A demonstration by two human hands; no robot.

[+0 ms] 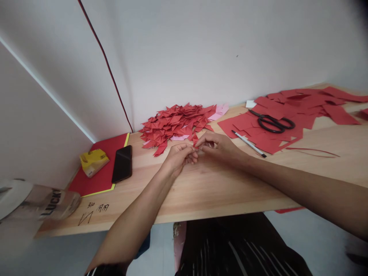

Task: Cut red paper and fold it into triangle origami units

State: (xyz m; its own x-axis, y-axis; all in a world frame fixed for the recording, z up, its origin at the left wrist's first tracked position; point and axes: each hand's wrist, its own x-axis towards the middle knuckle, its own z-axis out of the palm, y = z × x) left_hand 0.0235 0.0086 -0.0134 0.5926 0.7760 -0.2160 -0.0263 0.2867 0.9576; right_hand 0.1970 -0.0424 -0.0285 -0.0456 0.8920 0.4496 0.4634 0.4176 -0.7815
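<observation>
Over the wooden table, my left hand (180,156) and my right hand (216,145) meet with fingers curled and fingertips together. A small folded red paper piece (195,139) shows at their fingertips, mostly covered by the fingers. Both hands seem to pinch it, though its exact shape is hidden. Just behind them lies a heap of folded red paper pieces (175,124) with pointed corners. A few pink paper pieces (220,111) stick out of the heap.
Black-handled scissors (273,123) rest on red paper sheets (304,105) at the right, near a pen (248,143). At the left are a phone (122,164), a yellow packet (94,161) on a red folder (94,186), and a clear bottle (48,201). A wall stands behind.
</observation>
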